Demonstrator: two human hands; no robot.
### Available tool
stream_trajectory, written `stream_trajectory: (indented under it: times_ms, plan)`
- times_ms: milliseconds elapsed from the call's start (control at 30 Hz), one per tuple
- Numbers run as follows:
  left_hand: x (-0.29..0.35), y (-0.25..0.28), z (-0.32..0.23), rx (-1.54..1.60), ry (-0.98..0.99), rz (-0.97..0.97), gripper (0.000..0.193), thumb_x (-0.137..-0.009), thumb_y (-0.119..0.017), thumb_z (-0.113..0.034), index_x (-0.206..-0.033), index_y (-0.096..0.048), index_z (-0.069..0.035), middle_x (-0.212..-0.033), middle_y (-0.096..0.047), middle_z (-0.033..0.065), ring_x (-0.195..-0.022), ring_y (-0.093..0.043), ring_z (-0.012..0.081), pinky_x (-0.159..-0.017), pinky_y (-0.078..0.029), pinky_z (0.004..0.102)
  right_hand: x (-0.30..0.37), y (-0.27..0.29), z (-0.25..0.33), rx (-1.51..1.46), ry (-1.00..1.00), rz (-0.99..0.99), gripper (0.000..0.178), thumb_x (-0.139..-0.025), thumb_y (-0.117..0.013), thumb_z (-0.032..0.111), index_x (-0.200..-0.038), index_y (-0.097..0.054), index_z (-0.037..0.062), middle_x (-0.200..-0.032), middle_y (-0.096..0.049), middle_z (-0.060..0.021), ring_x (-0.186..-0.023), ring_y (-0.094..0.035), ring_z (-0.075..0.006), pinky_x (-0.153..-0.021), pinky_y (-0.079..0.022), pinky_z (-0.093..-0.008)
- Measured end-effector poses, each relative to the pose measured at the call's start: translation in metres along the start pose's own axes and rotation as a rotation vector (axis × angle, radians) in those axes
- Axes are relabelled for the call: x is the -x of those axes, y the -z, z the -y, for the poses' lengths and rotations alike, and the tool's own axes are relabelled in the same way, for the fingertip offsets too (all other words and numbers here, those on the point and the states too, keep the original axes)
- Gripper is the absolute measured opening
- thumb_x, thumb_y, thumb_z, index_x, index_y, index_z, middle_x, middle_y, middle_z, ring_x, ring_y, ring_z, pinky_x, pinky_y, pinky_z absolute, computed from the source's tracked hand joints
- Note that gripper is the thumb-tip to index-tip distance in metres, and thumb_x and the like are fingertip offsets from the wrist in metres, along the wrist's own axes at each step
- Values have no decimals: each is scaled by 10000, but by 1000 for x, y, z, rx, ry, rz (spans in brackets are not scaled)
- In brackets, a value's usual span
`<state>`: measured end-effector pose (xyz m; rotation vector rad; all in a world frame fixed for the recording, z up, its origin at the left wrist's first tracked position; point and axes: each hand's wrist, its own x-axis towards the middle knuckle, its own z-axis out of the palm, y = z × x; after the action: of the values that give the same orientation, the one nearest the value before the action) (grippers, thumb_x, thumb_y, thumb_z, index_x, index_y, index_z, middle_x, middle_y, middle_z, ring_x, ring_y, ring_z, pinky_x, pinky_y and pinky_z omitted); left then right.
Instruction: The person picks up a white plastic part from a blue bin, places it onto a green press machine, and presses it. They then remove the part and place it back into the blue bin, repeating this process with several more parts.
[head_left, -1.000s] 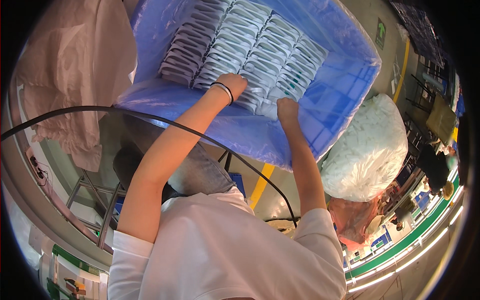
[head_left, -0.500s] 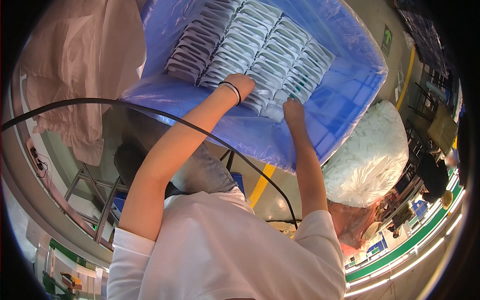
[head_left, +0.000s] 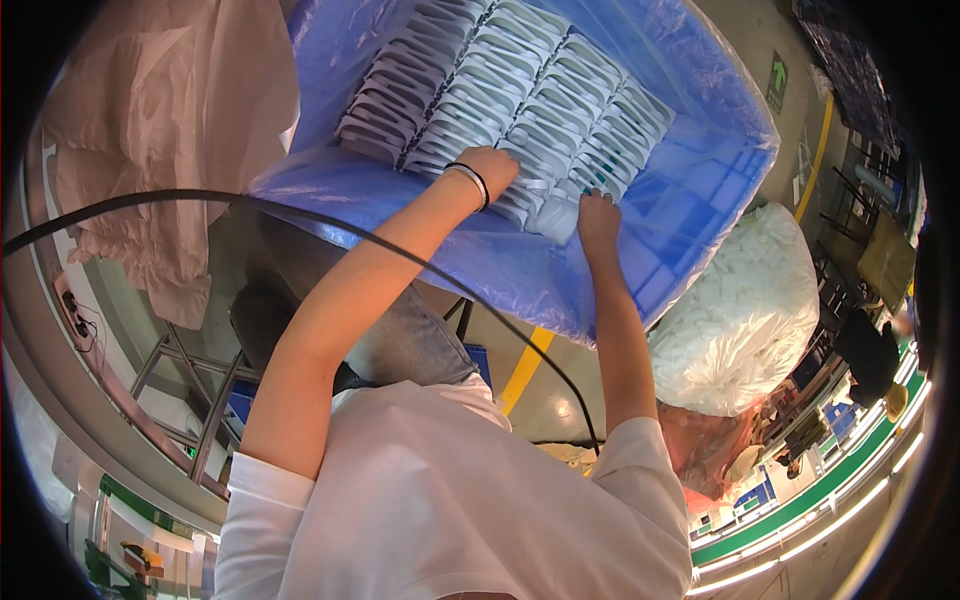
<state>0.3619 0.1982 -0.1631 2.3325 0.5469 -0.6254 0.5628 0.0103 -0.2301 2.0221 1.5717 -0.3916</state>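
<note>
Rows of white, loop-shaped plastic parts (head_left: 490,70) stand packed close together in a blue bin (head_left: 700,180) lined with clear film. My left hand (head_left: 488,172), a black band and a pale band on its wrist, is curled at the near end of the middle rows. Its fingertips are hidden behind the hand. Further right, my right hand (head_left: 598,212) pinches at the near end of the rightmost row. Between both hands lies a whitish plastic part (head_left: 552,216), partly blurred; both hands seem to hold its ends. Small green spots show among the parts near my right hand.
A black cable (head_left: 340,232) arcs across in front of my forearms. Brown wrapping sheet (head_left: 150,150) hangs at the left above a metal frame (head_left: 205,410). Right of the bin stands a stuffed clear bag (head_left: 740,310) of white pieces, with a reddish bag (head_left: 710,450) below it.
The bin and its rows appear slightly further right and lower in view. My right hand has shifted slightly up and right; my left hand keeps almost the same place on the rows.
</note>
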Motion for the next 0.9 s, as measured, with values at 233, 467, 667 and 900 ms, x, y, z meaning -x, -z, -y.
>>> stream_trajectory:
  times_ms: [233, 467, 667, 900]
  plan:
    - [-2, -4, 4, 4, -6, 4, 231, -778, -632, -68, -1008, -625, -47, -941, -681, 158, -922, -659, 343, -761, -542, 435, -1, -7, 8, -295, -21, -26, 457, -767, -735, 262, -1162, -564, 106, -1061, -614, -51, -958, -641, -260, -759, -552, -435]
    - [-3, -4, 1, 17, -25, -28, 223, -778, -617, -64, -1000, -625, -46, -933, -678, 164, -907, -660, 346, -755, -540, 442, -5, -16, 14, -315, -37, 3, 497, -726, -768, 232, -1153, -552, 97, -1171, -558, -55, -1048, -598, -262, -784, -537, -413]
    - [-3, -5, 4, 23, -15, -26, 215, -785, -599, -54, -998, -626, -46, -923, -680, 166, -911, -659, 349, -760, -539, 442, -5, -20, 23, -313, -66, -24, 513, -699, -786, 225, -1124, -530, 94, -1165, -556, -77, -998, -617, -288, -770, -530, -420]
    - [-4, -1, 3, 27, 1, 0, 213, -791, -593, -53, -1000, -626, -42, -943, -679, 169, -926, -660, 349, -764, -539, 447, -5, -13, 29, -327, -148, 39, 415, -775, -609, 42, -1180, -542, 111, -1056, -626, -76, -1022, -620, -264, -761, -537, -416]
